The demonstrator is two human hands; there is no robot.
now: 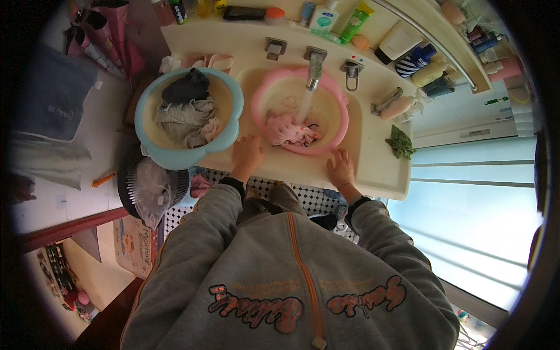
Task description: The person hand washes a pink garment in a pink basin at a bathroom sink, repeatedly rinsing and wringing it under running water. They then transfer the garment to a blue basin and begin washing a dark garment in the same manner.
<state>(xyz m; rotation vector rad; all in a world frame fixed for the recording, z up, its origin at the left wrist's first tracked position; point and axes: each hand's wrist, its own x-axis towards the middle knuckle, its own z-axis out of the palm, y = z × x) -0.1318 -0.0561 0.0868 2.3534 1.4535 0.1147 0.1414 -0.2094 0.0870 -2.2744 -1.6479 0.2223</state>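
Water runs from the metal faucet into a pink plastic basin set in the sink bowl. Inside it lies a wet bundle of pink cloth with dark trim. My left hand rests on the sink's front rim, between the pink basin and a light blue basin. Its fingers look spread and hold nothing. My right hand is on the front ledge by the pink basin's lower right edge, fingers apart and nothing in them. Grey and black garments fill much of the blue basin.
The handle is right of the faucet. Bottles and tubes line the back shelf under a metal rail. A green cloth lies on the counter's right end. A black basket with a plastic bag stands below left.
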